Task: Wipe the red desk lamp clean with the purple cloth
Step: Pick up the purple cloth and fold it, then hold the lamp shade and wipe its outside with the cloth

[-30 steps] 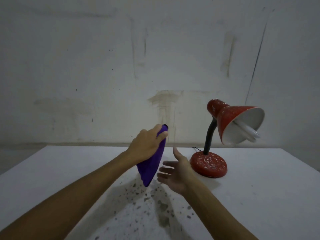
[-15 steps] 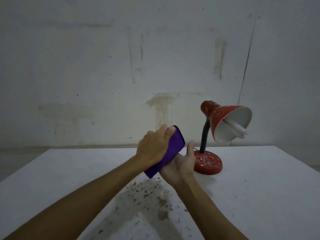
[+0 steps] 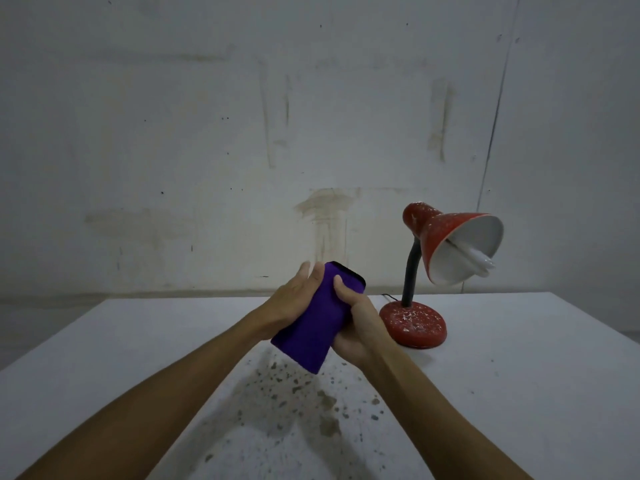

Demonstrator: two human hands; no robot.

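Note:
A folded purple cloth is held above the white table, between both hands. My left hand presses its left side with fingers along the top edge. My right hand grips its right side, thumb on the front face. To the right stands the red desk lamp, speckled with white spots, on a round red base with a black bent neck. Its shade tilts toward the right and shows a white bulb. Neither hand touches the lamp.
Dark crumbs and a stain lie on the table below my hands. A thin black cord runs from the lamp's base to the table's back edge. A stained grey wall rises close behind the table.
My right hand, open and empty a second ago, has closed on the cloth. The cloth has gone from hanging in my left hand to being held as a flat fold by both.

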